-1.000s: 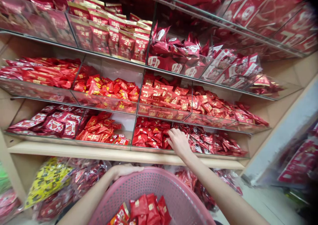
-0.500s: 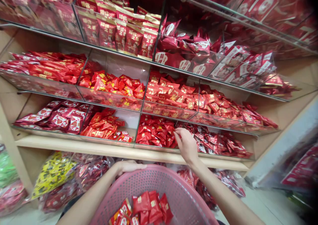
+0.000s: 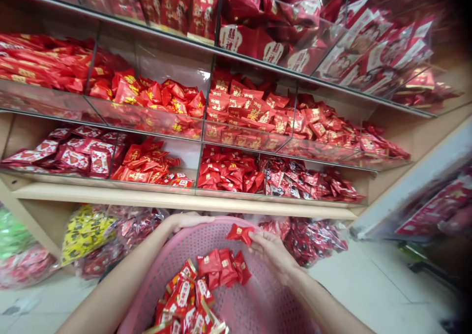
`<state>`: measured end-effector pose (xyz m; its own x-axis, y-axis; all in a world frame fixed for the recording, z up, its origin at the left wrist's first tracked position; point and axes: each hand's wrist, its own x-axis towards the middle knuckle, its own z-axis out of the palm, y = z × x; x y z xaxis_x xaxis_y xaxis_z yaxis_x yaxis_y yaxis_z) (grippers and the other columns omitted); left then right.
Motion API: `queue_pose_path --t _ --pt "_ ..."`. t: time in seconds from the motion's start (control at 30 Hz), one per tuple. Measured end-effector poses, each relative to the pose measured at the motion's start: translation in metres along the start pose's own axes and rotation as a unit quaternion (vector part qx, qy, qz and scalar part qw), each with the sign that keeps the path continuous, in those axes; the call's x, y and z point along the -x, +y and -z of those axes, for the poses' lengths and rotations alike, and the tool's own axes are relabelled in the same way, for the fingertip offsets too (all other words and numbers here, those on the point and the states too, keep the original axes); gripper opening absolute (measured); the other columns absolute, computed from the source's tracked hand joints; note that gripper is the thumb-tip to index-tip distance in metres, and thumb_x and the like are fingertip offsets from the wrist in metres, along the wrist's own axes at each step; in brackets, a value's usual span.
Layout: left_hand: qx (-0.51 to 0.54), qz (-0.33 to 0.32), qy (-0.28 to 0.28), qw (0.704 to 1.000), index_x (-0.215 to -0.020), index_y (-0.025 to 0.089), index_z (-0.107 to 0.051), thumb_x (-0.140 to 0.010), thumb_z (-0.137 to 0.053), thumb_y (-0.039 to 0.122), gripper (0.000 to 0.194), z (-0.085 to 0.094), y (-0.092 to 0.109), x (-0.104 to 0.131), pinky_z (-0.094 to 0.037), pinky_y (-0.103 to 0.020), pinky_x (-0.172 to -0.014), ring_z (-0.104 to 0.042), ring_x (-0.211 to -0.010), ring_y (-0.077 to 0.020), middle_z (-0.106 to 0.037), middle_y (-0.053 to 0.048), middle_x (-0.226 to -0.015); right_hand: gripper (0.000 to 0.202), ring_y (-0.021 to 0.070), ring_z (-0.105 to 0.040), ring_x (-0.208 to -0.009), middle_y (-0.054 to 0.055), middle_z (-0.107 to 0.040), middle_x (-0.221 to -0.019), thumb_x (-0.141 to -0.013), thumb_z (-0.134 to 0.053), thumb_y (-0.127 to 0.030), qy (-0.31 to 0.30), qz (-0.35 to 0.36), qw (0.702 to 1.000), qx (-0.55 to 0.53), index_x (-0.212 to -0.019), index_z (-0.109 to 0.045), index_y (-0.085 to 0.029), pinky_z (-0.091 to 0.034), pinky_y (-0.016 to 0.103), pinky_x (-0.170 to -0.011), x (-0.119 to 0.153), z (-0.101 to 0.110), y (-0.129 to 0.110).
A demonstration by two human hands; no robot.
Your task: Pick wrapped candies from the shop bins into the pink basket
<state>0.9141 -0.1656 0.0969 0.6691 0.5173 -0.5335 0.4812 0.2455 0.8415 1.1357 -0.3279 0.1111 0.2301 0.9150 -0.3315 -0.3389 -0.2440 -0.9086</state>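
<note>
The right hand [image 3: 273,250] pinches one small red packet [image 3: 239,233] between thumb and fingers, above the far right part of the pink basket [image 3: 265,304] and inside its rim. The packet is a glossy, soft-looking pillow of bright red, with creased ends and a small pale gold mark near its middle. The left hand [image 3: 190,220] lies along the basket's far rim, its fingers stretched out; how firmly it grips there, I cannot tell. The basket is deep and rounded, its wall pierced with small holes. Inside, plain red packets [image 3: 221,266] much like the held one sit in a little cluster, and nearer the wearer red-and-white packets [image 3: 186,299] with gold edges lie in a loose heap. Beyond the basket runs a pale wooden ledge [image 3: 184,197], and above it clear-fronted shelf compartments [image 3: 236,139] hold piles of red and dark red packets. Beneath the ledge, a clear bag of yellow packets [image 3: 86,230] leans beside bags of red ones [image 3: 313,240], over a pale tiled floor [image 3: 383,275].
</note>
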Motion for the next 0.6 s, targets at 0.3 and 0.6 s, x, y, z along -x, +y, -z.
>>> queue_pose_path --t 0.3,0.6 --pt "-0.001 0.007 -0.003 1.0 -0.089 0.011 -0.066 -0.05 -0.063 0.067 0.069 0.001 0.0 0.0 -0.049 -0.031 -0.074 -0.063 -0.078 -0.0252 -0.068 -0.013 -0.086 0.026 0.0149 -0.06 -0.068 0.0 -0.061 -0.067 -0.056 -0.073 -0.028 0.014 -0.077 0.997 0.011 -0.058 -0.049 -0.021 -0.045 0.033 -0.083 0.001 0.015 0.04" --pt "0.003 -0.008 -0.011 1.0 -0.091 0.011 -0.066 -0.052 -0.062 0.066 0.067 0.003 -0.004 -0.003 -0.049 -0.032 -0.074 -0.064 -0.077 -0.0251 -0.068 -0.013 -0.088 0.029 0.0184 -0.064 -0.065 0.004 -0.064 -0.065 -0.061 -0.068 -0.04 0.007 -0.093 0.99 0.108 -0.06 -0.048 -0.02 -0.049 0.032 -0.067 -0.007 0.019 0.07"
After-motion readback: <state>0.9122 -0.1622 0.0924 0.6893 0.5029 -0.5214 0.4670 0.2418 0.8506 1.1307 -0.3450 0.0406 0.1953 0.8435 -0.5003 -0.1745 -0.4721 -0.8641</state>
